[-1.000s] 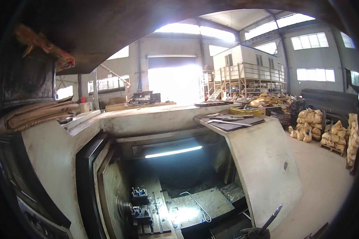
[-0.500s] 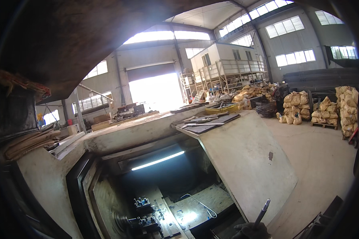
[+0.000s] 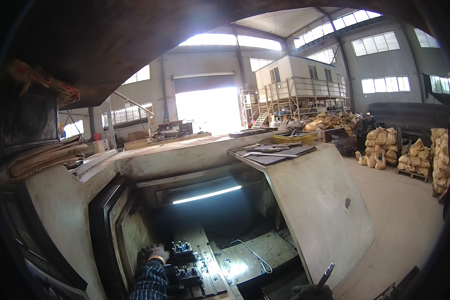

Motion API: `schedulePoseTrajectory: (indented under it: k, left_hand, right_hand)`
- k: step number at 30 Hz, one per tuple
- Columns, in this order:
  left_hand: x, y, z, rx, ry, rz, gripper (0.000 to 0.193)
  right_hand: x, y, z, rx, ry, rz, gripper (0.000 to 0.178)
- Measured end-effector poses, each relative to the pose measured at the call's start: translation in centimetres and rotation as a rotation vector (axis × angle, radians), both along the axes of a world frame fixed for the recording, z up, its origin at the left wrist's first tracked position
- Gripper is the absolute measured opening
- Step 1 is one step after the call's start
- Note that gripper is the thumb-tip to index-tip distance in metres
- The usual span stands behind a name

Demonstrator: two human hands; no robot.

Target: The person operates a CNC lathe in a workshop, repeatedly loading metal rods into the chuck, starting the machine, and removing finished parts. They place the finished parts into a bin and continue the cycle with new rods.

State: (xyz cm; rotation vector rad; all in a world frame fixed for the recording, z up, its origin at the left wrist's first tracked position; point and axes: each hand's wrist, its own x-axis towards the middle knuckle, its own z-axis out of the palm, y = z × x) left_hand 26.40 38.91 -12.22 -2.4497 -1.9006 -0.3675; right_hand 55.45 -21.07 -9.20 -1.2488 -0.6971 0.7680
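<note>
My left hand [image 3: 156, 251], in a pale glove below a striped blue sleeve, reaches into the lathe's lit working bay. It is beside the chuck end, left of the tool blocks [image 3: 182, 247] with their bolts. Its fingers are too dark and small to read, and the arm covers the chuck. Low at the right, my right hand [image 3: 311, 292], in a dark glove, grips a slender metal rod [image 3: 326, 276] with a narrower bright tip pointing up. A hooked metal wire [image 3: 255, 255] lies on the flat cover inside the machine.
A lamp tube [image 3: 207, 195] glows along the bay's rear wall. The pale sliding door [image 3: 317, 200] stands to the right. On the machine's top are a dark plate [image 3: 275, 156] with metal strips and, at left, flattened cardboard [image 3: 45, 159]. Stacked yellowish sacks [image 3: 380, 147] stand beyond.
My left hand and forearm have come into view, reaching into the bay by the chuck. The right hand still grips the rod, slightly lower in view. The whole view has shifted slightly.
</note>
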Motion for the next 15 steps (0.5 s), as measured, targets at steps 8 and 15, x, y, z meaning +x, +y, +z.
schedulePoseTrajectory:
  k: [8, 15]
  left_hand:
    - [-5.4, 10.6, -14.9, -0.297, 0.715, 0.032, 0.044]
    - [7.6, 5.6, -5.8, -0.522, 0.639, -0.602, 0.047]
  right_hand:
    - [-0.4, 0.3, 1.6, 0.003, -0.001, 0.031, 0.043]
    - [-1.4, 0.4, 1.4, 0.015, -0.037, -0.077, 0.043]
